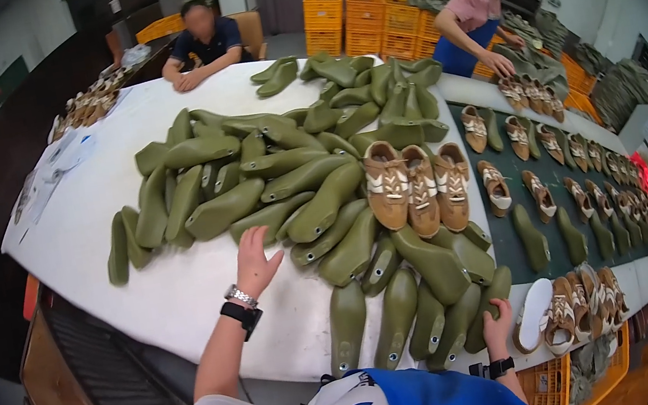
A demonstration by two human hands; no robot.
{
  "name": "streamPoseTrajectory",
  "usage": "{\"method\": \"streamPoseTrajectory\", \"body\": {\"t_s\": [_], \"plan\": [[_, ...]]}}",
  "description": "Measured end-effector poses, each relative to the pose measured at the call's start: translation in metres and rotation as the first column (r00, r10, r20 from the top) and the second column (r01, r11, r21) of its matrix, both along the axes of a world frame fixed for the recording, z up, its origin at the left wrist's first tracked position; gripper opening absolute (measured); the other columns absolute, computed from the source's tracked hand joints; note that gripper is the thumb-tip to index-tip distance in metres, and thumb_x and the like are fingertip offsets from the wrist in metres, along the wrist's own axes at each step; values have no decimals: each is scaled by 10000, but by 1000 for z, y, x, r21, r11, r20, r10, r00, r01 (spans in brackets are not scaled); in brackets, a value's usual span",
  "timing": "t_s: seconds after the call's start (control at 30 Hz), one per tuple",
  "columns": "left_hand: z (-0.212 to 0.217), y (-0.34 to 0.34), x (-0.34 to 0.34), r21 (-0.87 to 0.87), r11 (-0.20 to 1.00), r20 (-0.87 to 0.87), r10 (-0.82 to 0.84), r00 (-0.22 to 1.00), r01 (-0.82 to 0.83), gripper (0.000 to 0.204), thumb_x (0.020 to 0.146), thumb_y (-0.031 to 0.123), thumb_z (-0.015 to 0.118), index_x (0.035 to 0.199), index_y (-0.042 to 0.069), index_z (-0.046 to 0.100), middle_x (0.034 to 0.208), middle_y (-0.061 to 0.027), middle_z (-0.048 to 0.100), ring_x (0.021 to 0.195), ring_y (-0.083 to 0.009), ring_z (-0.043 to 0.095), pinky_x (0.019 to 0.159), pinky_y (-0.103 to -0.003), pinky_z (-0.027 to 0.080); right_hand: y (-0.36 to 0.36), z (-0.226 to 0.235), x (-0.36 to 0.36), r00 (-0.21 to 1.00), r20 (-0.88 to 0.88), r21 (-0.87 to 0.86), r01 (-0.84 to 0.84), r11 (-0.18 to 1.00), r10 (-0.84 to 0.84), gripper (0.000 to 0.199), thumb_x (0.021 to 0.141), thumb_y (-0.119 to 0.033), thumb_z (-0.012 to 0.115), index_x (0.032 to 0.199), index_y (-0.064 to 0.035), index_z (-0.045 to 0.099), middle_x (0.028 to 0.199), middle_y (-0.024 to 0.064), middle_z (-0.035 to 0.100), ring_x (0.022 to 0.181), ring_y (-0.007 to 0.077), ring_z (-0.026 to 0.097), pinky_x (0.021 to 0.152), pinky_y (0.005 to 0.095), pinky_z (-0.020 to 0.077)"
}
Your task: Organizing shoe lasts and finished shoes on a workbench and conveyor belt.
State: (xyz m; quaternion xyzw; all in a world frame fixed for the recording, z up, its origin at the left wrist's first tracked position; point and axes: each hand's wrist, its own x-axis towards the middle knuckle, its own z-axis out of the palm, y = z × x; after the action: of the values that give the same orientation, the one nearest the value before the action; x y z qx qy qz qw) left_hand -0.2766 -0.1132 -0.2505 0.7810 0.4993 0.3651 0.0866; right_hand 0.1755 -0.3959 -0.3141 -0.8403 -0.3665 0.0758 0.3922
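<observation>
A big heap of olive-green shoe lasts (303,176) is spread over the white table. At its near left side is my left hand (256,262), fingers apart and nothing held, close to a last (273,215). By the table's near edge my right hand (497,324) grips a green shoe last (486,304) at the end of a row of several lasts (395,317) lying side by side. Three brown sneakers (421,187) with white stripes and laces sit together on the right part of the heap.
A dark green conveyor belt (550,251) to the right carries rows of sneakers and lasts. More sneakers (561,317) stand by the near right corner, above an orange crate (547,388). One person (210,47) sits across the table; another (473,18) handles sneakers beyond the belt.
</observation>
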Motion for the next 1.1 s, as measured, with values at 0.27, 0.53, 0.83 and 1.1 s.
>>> {"method": "streamPoseTrajectory", "body": {"t_s": [0.27,0.53,0.83,1.1], "plan": [[72,47,186,126,879,-110,-449,887,461,570,704,198,700,1203,68,458,1147,-163,501,1110,-327,463,913,-400,417,5,9,-1,998,24,-9,53,999,-53,278,731,-40,607,1003,-68,558,1269,239,410,1219,375,370,1033,395,287],[94,117,371,-591,807,-449,-305,840,-23,911,749,680,487,1446,238,102,1396,-182,342,1295,-380,297,1028,-595,178,4,8,-5,995,-11,43,100,994,-99,257,702,-54,615,957,-67,583,1249,230,427,1174,383,408,1005,398,324],[73,117,414,-562,810,-694,-351,629,-167,1163,523,801,592,1441,279,103,1469,-204,163,1337,-402,202,1018,-625,163,3,16,-9,985,-65,41,165,985,-162,261,690,-76,627,950,-90,608,1261,216,431,1159,384,422,973,412,357],[42,181,375,-652,758,-523,-476,707,29,1035,618,393,736,1437,253,119,1298,-271,419,1195,-363,445,994,-412,376,13,6,-9,988,-61,93,146,985,-141,258,696,-67,624,953,-90,609,1270,215,419,1153,390,423,973,414,357]]}}
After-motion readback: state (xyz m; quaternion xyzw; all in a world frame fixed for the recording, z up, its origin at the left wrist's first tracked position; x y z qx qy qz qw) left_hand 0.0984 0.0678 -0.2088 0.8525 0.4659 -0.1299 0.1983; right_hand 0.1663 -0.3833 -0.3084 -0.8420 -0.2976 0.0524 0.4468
